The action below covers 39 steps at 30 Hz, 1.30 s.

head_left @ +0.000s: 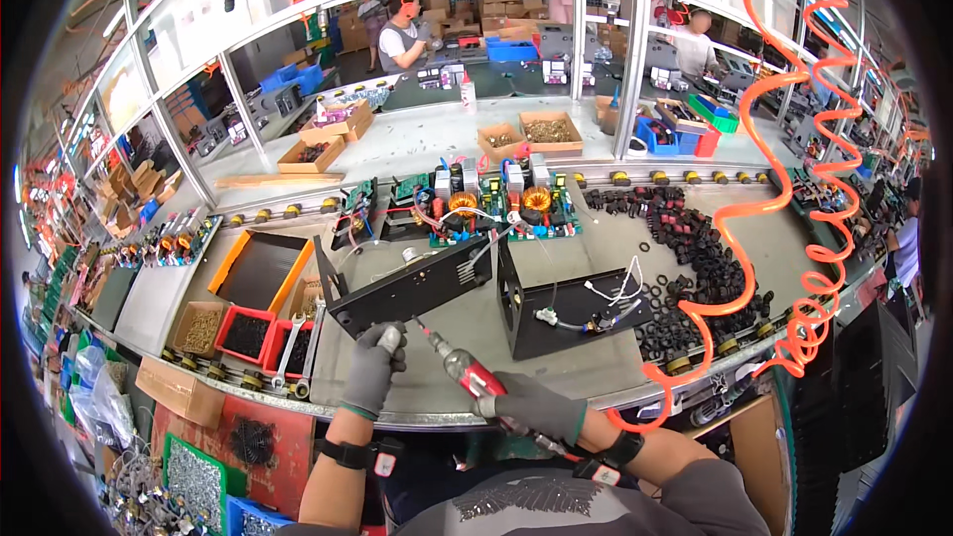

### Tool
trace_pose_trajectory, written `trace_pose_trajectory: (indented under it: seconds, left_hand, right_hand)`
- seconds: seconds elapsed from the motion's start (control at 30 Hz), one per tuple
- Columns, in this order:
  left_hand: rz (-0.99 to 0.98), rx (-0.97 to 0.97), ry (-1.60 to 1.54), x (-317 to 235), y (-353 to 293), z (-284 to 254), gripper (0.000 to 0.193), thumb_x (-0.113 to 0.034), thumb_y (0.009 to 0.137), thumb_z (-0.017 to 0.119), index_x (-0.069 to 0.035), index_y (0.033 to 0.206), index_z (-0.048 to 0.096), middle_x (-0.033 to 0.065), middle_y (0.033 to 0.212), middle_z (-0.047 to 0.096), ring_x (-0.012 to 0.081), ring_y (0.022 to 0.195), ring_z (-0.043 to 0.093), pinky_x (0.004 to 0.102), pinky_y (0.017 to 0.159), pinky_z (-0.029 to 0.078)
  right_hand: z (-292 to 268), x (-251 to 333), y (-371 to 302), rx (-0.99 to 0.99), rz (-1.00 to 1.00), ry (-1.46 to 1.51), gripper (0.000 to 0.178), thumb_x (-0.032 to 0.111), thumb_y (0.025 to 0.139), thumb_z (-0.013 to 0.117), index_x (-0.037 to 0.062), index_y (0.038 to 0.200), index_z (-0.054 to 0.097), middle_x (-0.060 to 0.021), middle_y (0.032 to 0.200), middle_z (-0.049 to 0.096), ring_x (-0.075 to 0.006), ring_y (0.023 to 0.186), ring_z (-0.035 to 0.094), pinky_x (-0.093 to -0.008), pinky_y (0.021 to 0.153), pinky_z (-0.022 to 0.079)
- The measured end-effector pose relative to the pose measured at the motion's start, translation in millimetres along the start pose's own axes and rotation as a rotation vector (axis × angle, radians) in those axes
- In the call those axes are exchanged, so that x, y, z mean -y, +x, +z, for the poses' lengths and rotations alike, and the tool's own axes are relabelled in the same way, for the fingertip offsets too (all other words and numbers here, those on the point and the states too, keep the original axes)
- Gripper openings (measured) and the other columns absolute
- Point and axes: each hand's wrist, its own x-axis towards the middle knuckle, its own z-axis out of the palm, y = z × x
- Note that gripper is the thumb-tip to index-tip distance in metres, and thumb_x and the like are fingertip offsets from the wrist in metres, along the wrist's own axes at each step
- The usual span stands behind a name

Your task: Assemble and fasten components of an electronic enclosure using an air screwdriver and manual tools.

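Note:
My left hand (373, 369), in a grey glove, is closed with its fingertips pressed together beside the lower edge of a black metal chassis panel (412, 290). What it pinches, if anything, is too small to make out. My right hand (538, 405), gloved too, grips a red and grey air screwdriver (471, 375), its bit pointing up and left at the panel's near edge, close to my left fingertips. Right of that panel stands a second black metal chassis (571, 323), with a white cable and connectors (620, 288) lying in it.
Green circuit boards with copper coils (536, 201) stand behind the panels. Black plastic rings and caps (695, 258) spread on the right. Red bins (246, 335), wrenches (290, 347) and an orange-edged tray (260, 273) sit left. Coiled orange air hoses (759, 139) hang at right. Co-workers sit beyond.

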Motion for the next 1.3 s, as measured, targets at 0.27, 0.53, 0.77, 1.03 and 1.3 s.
trace_pose_trajectory:
  seconds: [0.27, 0.53, 0.77, 1.03, 1.3]
  left_hand:
    - [-0.163, 0.060, -0.084, -6, 0, 13, 0.024, -0.026, 0.097, 0.061, -0.004, 0.104, 0.066, -0.0002, 0.078, 0.061, 0.0064, 0.059, 0.054, 0.0217, 0.051, 0.046]
    - [-0.189, 0.121, 0.088, -20, -2, 9, 0.023, -0.023, 0.097, 0.061, -0.001, 0.103, 0.066, 0.0029, 0.081, 0.065, 0.0088, 0.060, 0.057, 0.0237, 0.052, 0.049]
    - [-0.216, 0.222, 0.088, -27, 0, -1, 0.023, -0.019, 0.098, 0.059, 0.000, 0.108, 0.066, 0.0049, 0.083, 0.065, 0.0113, 0.064, 0.059, 0.0254, 0.056, 0.050]
    - [-0.185, 0.312, -0.321, -18, -2, -1, 0.023, -0.019, 0.097, 0.059, -0.001, 0.111, 0.064, 0.0031, 0.083, 0.061, 0.0113, 0.069, 0.057, 0.0246, 0.061, 0.047]
    - [-0.204, 0.346, -0.353, -14, 2, 3, 0.025, -0.022, 0.095, 0.062, -0.002, 0.111, 0.064, 0.0017, 0.083, 0.061, 0.0106, 0.069, 0.056, 0.0235, 0.059, 0.046]
  right_hand:
    - [-1, -17, -5, 0.058, 0.028, -0.025, 0.037, 0.033, 0.081, 0.071, 0.0051, 0.097, 0.054, 0.0000, 0.068, 0.050, -0.0094, 0.055, 0.048, -0.0269, 0.047, 0.038]
    - [-2, -27, -1, 0.062, 0.031, -0.014, 0.040, 0.034, 0.081, 0.071, 0.0043, 0.101, 0.053, -0.0008, 0.067, 0.051, -0.0097, 0.055, 0.049, -0.0264, 0.046, 0.037]
    - [1, -26, -4, 0.119, 0.011, 0.029, 0.037, 0.031, 0.083, 0.070, 0.0049, 0.104, 0.053, -0.0003, 0.067, 0.051, -0.0084, 0.054, 0.049, -0.0256, 0.046, 0.038]
    - [-2, -28, -1, 0.146, 0.008, 0.118, 0.038, 0.032, 0.082, 0.069, 0.0037, 0.102, 0.054, -0.0018, 0.073, 0.055, -0.0099, 0.060, 0.053, -0.0264, 0.053, 0.043]
    - [-2, -27, -5, 0.094, 0.000, 0.067, 0.036, 0.031, 0.082, 0.069, 0.0034, 0.101, 0.055, -0.0024, 0.073, 0.056, -0.0106, 0.062, 0.054, -0.0268, 0.054, 0.043]
